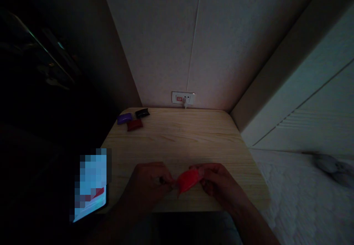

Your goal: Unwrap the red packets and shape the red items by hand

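Note:
Between my two hands, above the front part of the wooden table (pixel 177 145), is a small bright red packet (pixel 189 180) with crimped ends. My left hand (pixel 155 180) pinches its left end, and my right hand (pixel 215 180) grips the right end between thumb and fingers. At the table's far left corner lie three similar packets: a purple packet (pixel 125 118), a black packet (pixel 142 113) and a dark red packet (pixel 135 125). What is inside the packets cannot be made out in the dim light.
Left of the table glows a lit screen (pixel 92 197), partly pixelated. A wall socket (pixel 183 98) with a plug sits behind the table's back edge. To the right stand a pale panelled piece of furniture (pixel 304 108) and a quilted white surface (pixel 293 200).

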A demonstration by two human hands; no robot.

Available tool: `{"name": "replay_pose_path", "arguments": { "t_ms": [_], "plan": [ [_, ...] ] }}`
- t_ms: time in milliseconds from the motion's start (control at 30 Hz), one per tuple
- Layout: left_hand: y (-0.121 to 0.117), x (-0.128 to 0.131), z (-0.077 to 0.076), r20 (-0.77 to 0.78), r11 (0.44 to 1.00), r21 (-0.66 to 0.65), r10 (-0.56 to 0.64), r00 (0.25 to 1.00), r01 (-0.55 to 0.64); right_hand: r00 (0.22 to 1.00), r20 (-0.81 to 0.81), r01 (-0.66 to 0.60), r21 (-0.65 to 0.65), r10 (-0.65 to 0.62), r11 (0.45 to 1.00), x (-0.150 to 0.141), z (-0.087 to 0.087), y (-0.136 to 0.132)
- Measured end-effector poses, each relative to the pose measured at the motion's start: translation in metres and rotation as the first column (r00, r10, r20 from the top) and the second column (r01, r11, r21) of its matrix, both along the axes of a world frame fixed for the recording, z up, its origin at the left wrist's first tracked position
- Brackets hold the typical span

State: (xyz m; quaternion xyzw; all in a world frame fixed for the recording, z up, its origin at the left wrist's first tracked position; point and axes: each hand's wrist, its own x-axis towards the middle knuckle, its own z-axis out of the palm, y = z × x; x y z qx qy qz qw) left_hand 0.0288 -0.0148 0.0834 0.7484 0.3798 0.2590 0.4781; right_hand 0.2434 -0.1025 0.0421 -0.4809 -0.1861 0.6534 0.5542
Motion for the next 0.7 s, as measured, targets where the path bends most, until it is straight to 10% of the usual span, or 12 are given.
{"name": "replay_pose_path", "arguments": {
  "t_ms": [367,700],
  "plan": [
    [-0.003,0.001,0.002,0.05,1.0,-0.002,-0.024,0.998,0.024,0.993,-0.121,-0.004,-0.033,0.0,0.999,-0.011,-0.005,-0.006],
    [0.0,-0.002,-0.007,0.027,0.985,0.093,0.142,0.989,-0.144,0.985,0.083,-0.162,0.119,0.152,0.98,-0.009,0.003,-0.008]
  ]
}}
